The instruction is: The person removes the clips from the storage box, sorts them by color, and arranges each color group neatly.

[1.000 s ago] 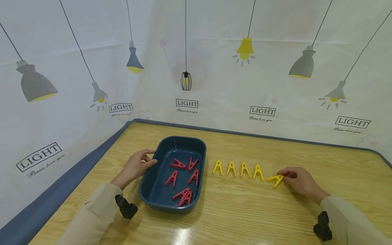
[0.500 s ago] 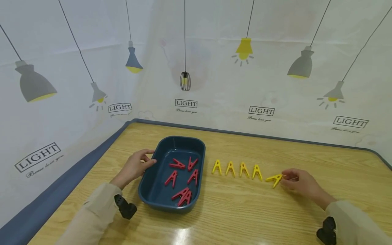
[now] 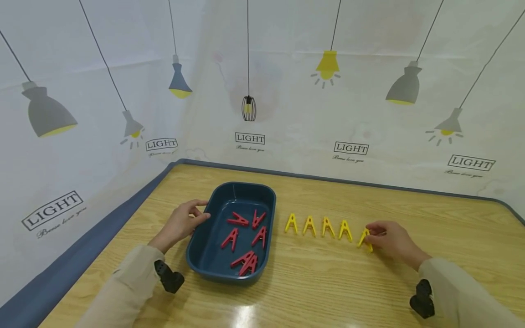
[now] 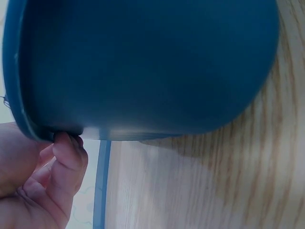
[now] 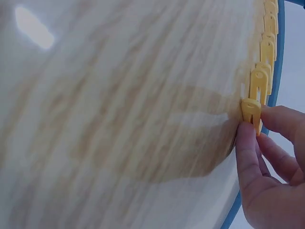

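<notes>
My left hand [image 3: 179, 226] pinches the left rim of a deep blue plastic basin [image 3: 198, 269], thumb over the edge. In the left wrist view its curled fingers [image 4: 66, 167] meet the basin's rim from outside. Several red clothespins [image 3: 232, 239] lie scattered on the basin floor. To the right, my right hand [image 3: 393, 240] holds a yellow clothespin [image 3: 365, 238] between thumb and fingers, at the right end of a row. The right wrist view shows the thumb and a finger on either side of that clothespin [image 5: 251, 109].
Several yellow clothespins [image 3: 309, 226] stand in a row between the basin and my right hand, legs toward me. The wooden table [image 3: 311, 291] has a blue edge along the back. A curtain [image 3: 295, 109] printed with lamps hangs behind it.
The right hand has moved slightly left and turned the yellow clothespin from slanted to more in line with the others. My left hand and the basin stay put.
</notes>
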Action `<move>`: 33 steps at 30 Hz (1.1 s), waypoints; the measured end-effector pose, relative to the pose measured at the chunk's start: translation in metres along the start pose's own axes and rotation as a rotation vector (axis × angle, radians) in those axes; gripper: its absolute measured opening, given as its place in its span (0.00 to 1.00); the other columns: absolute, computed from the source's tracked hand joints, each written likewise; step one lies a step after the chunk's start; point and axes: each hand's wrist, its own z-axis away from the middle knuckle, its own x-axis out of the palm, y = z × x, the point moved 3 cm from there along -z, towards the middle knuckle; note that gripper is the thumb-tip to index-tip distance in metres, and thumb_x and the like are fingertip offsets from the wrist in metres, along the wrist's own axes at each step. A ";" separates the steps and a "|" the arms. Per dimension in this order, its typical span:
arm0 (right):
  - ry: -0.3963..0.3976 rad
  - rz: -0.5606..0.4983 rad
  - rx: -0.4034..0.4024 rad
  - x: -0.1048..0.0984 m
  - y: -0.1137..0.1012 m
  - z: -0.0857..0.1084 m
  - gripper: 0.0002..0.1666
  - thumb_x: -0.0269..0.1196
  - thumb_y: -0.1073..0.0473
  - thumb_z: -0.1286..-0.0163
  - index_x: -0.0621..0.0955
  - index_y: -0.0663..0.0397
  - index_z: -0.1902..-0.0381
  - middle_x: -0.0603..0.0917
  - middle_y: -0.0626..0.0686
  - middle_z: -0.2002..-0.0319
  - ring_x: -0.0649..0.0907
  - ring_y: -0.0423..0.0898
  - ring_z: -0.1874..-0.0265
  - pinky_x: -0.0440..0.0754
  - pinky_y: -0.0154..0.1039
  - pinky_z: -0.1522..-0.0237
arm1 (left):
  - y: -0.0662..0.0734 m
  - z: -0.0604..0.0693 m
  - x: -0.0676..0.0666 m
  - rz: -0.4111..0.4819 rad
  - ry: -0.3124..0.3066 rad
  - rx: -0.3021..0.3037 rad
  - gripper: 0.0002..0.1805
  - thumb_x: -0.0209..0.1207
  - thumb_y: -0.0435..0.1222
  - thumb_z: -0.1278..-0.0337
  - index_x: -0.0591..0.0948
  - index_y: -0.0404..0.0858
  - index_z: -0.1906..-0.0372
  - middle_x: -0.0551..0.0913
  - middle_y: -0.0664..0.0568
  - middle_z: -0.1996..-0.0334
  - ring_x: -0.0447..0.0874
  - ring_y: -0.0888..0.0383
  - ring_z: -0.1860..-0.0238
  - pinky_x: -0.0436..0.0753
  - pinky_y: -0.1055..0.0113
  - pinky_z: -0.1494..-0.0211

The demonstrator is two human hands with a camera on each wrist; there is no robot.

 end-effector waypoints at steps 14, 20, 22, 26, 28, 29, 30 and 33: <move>-0.064 0.011 -0.040 -0.003 -0.005 -0.016 0.22 0.57 0.65 0.39 0.71 0.74 0.49 0.76 0.64 0.60 0.77 0.56 0.62 0.77 0.42 0.68 | 0.000 0.000 0.000 0.001 -0.006 0.002 0.24 0.55 0.35 0.43 0.68 0.32 0.42 0.75 0.47 0.75 0.69 0.58 0.85 0.73 0.66 0.81; -0.084 -0.014 -0.017 -0.003 -0.004 -0.019 0.24 0.57 0.64 0.38 0.69 0.74 0.47 0.75 0.65 0.59 0.76 0.56 0.62 0.77 0.42 0.68 | 0.000 -0.001 0.000 0.002 -0.008 -0.006 0.24 0.55 0.35 0.43 0.68 0.32 0.42 0.75 0.47 0.75 0.69 0.58 0.84 0.73 0.66 0.81; -0.088 -0.015 -0.010 -0.003 -0.003 -0.019 0.24 0.57 0.64 0.37 0.69 0.74 0.47 0.74 0.65 0.58 0.75 0.56 0.61 0.77 0.42 0.68 | 0.000 -0.001 0.001 -0.001 -0.007 -0.002 0.24 0.55 0.35 0.43 0.68 0.32 0.42 0.75 0.47 0.75 0.69 0.58 0.84 0.73 0.66 0.81; -0.091 -0.005 -0.005 -0.004 -0.001 -0.019 0.24 0.57 0.63 0.38 0.69 0.74 0.47 0.74 0.65 0.58 0.75 0.56 0.61 0.77 0.42 0.67 | 0.001 -0.001 0.001 -0.005 -0.006 0.005 0.24 0.55 0.35 0.43 0.68 0.32 0.42 0.76 0.46 0.75 0.69 0.58 0.85 0.73 0.65 0.81; -0.090 -0.003 -0.001 -0.005 0.000 -0.019 0.24 0.57 0.63 0.38 0.69 0.74 0.48 0.75 0.65 0.59 0.75 0.56 0.61 0.77 0.42 0.67 | 0.001 -0.001 0.001 -0.003 -0.005 0.002 0.24 0.55 0.35 0.43 0.68 0.32 0.42 0.75 0.46 0.75 0.69 0.58 0.85 0.73 0.65 0.81; -0.088 -0.002 0.001 -0.005 0.000 -0.019 0.24 0.57 0.63 0.38 0.70 0.74 0.48 0.75 0.65 0.59 0.75 0.56 0.61 0.77 0.42 0.67 | 0.001 -0.001 0.001 -0.003 -0.006 0.000 0.24 0.55 0.35 0.43 0.68 0.32 0.42 0.75 0.46 0.76 0.69 0.58 0.85 0.73 0.65 0.81; -0.087 -0.002 0.004 -0.005 0.000 -0.019 0.23 0.58 0.63 0.38 0.70 0.74 0.48 0.75 0.65 0.59 0.75 0.56 0.61 0.77 0.42 0.67 | 0.001 -0.001 0.001 -0.002 -0.006 -0.001 0.24 0.55 0.35 0.43 0.68 0.32 0.42 0.75 0.47 0.76 0.69 0.58 0.85 0.73 0.65 0.81; -0.082 -0.005 0.012 -0.005 0.001 -0.018 0.24 0.58 0.63 0.39 0.70 0.74 0.49 0.75 0.64 0.60 0.75 0.55 0.62 0.77 0.42 0.66 | 0.001 -0.001 0.000 -0.001 -0.006 -0.004 0.24 0.55 0.35 0.43 0.68 0.32 0.42 0.75 0.47 0.76 0.69 0.58 0.85 0.73 0.65 0.81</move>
